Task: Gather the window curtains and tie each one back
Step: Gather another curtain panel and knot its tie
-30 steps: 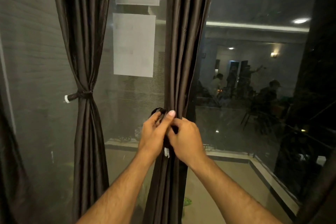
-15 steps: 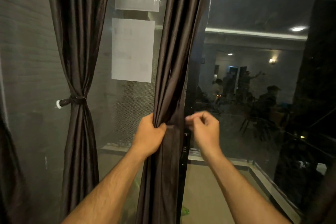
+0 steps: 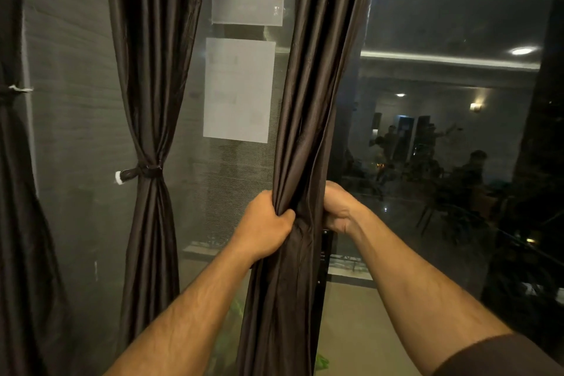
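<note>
Right hand (image 3: 340,210) now grips curtain (image 3: 308,119) — seemingly.

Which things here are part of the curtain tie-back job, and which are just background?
In the job:
- middle curtain, gathered, no tie visible
- left hand gripping it
- right hand gripping its right edge
- tied curtain with its tieback
- far-left curtain, also cinched

Background:
- large paper sheet on the glass
- small paper strip above it
- ceiling light

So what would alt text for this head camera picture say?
Two bare hands, left and right, bunch a dark curtain before a night window. Left of it, another curtain is already tied back with a band.
</note>
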The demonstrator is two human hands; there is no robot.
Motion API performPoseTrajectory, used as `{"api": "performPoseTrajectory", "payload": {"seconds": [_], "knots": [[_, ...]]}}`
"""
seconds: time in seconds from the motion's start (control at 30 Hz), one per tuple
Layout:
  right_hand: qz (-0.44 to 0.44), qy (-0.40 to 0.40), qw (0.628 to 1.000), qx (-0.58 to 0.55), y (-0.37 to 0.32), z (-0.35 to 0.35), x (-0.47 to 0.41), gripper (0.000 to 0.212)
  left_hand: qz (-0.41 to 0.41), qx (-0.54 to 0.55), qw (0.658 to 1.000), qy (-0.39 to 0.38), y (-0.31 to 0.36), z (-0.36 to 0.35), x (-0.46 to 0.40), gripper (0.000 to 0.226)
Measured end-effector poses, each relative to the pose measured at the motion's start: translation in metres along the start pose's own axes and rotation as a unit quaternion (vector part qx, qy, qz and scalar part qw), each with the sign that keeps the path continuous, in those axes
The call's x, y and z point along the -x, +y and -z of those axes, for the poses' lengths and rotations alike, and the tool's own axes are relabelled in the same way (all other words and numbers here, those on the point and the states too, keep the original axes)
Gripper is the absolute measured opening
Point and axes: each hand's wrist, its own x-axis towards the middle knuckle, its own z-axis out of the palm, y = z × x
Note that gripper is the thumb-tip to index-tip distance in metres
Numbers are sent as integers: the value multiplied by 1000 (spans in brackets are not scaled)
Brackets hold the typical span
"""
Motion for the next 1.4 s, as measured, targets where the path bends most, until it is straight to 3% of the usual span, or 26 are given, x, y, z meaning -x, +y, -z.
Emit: {"api": "performPoseTrajectory", "payload": {"seconds": [0.07, 0.13, 0.27, 0.37, 0.47, 0.57, 0.67, 0.77, 0.9, 1.03, 1.13, 1.27, 1.4], "knots": [[23, 43, 999, -17, 1, 0, -2, 14, -8, -52, 999, 1, 2, 2, 0, 7], [36, 63, 996, -45, 4, 2, -1, 15, -12, -88, 996, -12, 2, 7, 1, 9], [25, -22, 994, -107, 3, 11, 12, 21, -19, -123, 992, -38, 5, 13, 0, 8], [47, -24, 997, -57, 0, 17, 17, 22, -14, -156, 987, -34, 5, 15, -3, 12], [92, 78, 993, 12, 8, 23, 22, 16, 24, -179, 984, -1, -2, 16, -6, 21], [156, 253, 951, 87, 24, 23, 35, 15, 103, -166, 979, 64, -6, 13, -7, 43], [223, 333, 915, 44, 46, -4, 56, 16, 183, -99, 972, 107, -3, 0, -6, 53], [296, 295, 908, 21, 75, -38, 74, 13, 235, 84, 960, 128, 3, -13, -1, 40], [310, 247, 910, 125, 98, -43, 87, 18, 219, 260, 937, 87, 9, -22, 14, 20], [294, 221, 920, 135, 97, -44, 93, 17, 181, 268, 940, 105, 6, -29, 27, 31], [283, 221, 924, 134, 94, -42, 90, 14, 156, 297, 940, 57, 4, -30, 33, 26], [265, 231, 917, 188, 93, -32, 92, 10, 189, 397, 898, -17, 2, -25, 32, 17], [204, 167, 959, 104, 93, -28, 98, 15, 202, 422, 881, -66, 1, -21, 29, 18]]}}
